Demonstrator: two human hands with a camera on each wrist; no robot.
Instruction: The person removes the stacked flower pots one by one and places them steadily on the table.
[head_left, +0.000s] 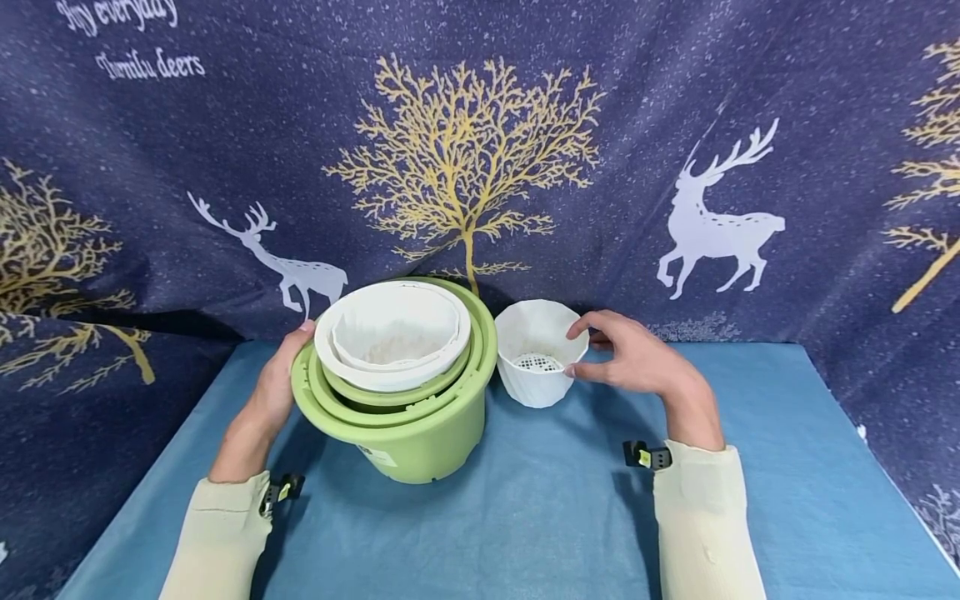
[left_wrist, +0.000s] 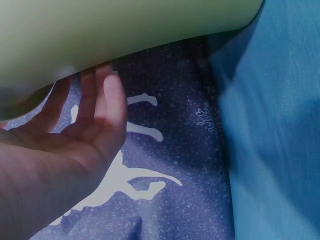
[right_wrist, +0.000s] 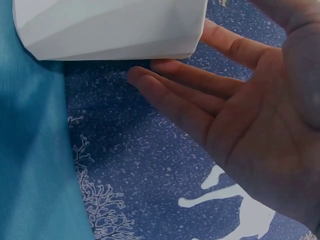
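A stack of nested flowerpots stands left of centre in the head view: a large green flowerpot [head_left: 431, 446] outside, smaller green and white ones inside it. At its left side my left hand [head_left: 272, 387] holds the rim, and in the left wrist view slightly bent fingers [left_wrist: 114, 100] lie against the outer wall. The thumb is mostly hidden there. Right beside the stack is a faceted white flowerpot [head_left: 534, 385] with a perforated bottom. My right hand [head_left: 637, 354] pinches its right rim with thumb and forefinger; the other fingers [right_wrist: 175, 102] extend past the pot.
Both pots rest near the back of a blue cloth-covered table [head_left: 540, 517]. A dark blue curtain [head_left: 570, 208] printed with trees and deer hangs right behind them. The stack and the single white pot stand nearly touching.
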